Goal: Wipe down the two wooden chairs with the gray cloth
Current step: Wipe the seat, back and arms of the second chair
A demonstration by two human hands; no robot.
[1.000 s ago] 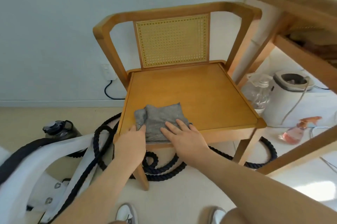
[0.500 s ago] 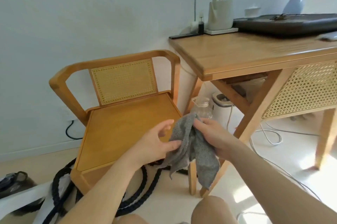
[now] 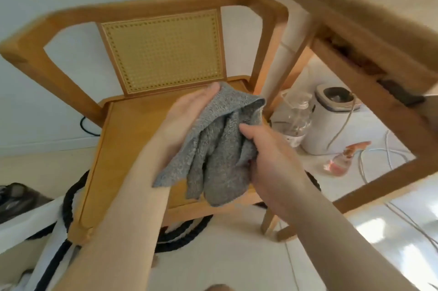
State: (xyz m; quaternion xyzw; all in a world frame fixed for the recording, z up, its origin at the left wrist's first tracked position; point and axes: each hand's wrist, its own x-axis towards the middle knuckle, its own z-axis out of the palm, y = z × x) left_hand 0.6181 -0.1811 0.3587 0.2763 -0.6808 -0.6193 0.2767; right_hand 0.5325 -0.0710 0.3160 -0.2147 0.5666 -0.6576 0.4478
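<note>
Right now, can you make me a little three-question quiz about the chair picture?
1. True or false: the gray cloth lies flat on the chair seat.
2. Which hand grips the cloth from the side? A left hand B right hand
3. Fill in: the pink spray bottle stands on the ____.

Key: 1 false, it is held up in both hands; 2 B; 3 floor.

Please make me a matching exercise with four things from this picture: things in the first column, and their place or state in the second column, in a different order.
1. gray cloth
2. wooden chair
3. pink spray bottle
4. black rope

A. on the floor under the table
B. held bunched in both hands
C. lying on the floor below the seat
D. standing by the wall, seat bare

Pairs: 1-B, 2-D, 3-A, 4-C
</note>
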